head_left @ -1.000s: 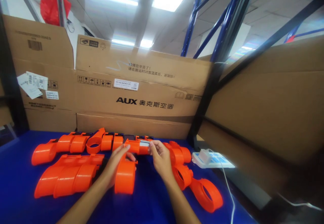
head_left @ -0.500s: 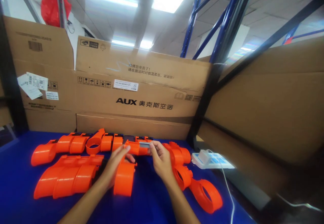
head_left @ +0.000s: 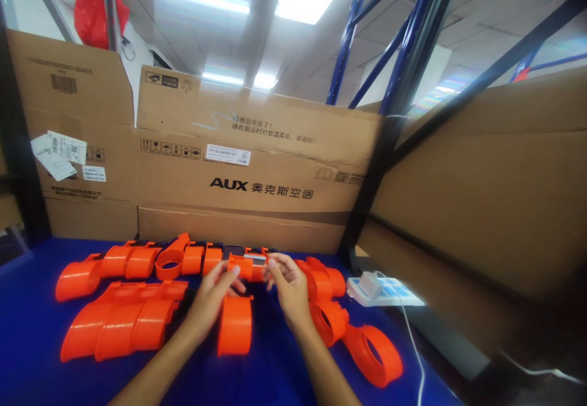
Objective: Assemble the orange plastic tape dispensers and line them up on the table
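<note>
My left hand [head_left: 217, 287] is closed on the left end of an orange plastic part [head_left: 241, 268], thumb in front. Along the upper right of that part runs a short silver-grey strip [head_left: 254, 260]. My right hand [head_left: 288, 284] has its thumb and fingers bent together at the part's right end; the exact contact there is hard to make out. Just below my left hand hangs or stands an orange loop-shaped piece [head_left: 236, 326]; whether it joins the held part is hidden.
Similar orange pieces stand in a back row [head_left: 117, 261] and a front-left group [head_left: 114, 320] on the blue surface [head_left: 275, 375]. More orange pieces [head_left: 373, 354] lie at right, beside a white power strip [head_left: 387, 290] with a cable. Cardboard [head_left: 257, 167] closes off the back.
The silver-grey strip has shifted left along the orange part, and my right fingertips have moved slightly left. The loop-shaped piece below has moved a little right.
</note>
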Motion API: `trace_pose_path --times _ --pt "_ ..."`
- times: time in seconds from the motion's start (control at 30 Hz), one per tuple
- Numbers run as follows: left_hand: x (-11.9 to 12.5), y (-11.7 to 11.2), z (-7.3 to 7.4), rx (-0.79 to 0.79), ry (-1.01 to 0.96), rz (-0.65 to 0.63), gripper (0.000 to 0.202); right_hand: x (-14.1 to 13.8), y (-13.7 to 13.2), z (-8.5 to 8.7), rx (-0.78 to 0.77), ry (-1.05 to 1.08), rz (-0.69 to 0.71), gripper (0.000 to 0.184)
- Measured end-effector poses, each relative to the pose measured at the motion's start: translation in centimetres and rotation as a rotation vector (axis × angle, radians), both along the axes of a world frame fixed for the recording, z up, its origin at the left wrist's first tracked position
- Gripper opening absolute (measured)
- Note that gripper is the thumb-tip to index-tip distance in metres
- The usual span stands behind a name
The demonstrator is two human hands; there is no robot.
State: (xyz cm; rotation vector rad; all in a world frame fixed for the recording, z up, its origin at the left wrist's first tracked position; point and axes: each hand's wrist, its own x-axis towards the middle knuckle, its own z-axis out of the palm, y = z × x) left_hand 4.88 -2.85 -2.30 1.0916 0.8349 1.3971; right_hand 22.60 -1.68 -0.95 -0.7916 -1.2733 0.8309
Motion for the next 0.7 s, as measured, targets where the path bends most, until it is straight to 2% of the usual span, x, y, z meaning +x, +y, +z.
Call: trace_pose_path --times 0.13,0.27,0.43,0.7 --pt "0.0 0.1 0.0 0.011 0.011 0.031 0.053 -0.1 -0.1 -0.1 -0.011 -0.058 -0.032 0.035" --pt "0.0 0.3 -0.1 0.041 0.049 0.037 0.053 -0.2 -0.2 -0.2 -0.016 -0.029 -0.036 0.04" --pt "-0.4 0.5 -0.2 0.075 0.071 0.033 0.04 -0.3 -0.3 -0.5 -0.056 -0.07 0.04 0.048" --pt "-0.5 0.4 -0.2 0.075 0.088 0.0 0.04 -0.3 -0.1 -1.3 -0.101 -0.127 0.164 0.054"
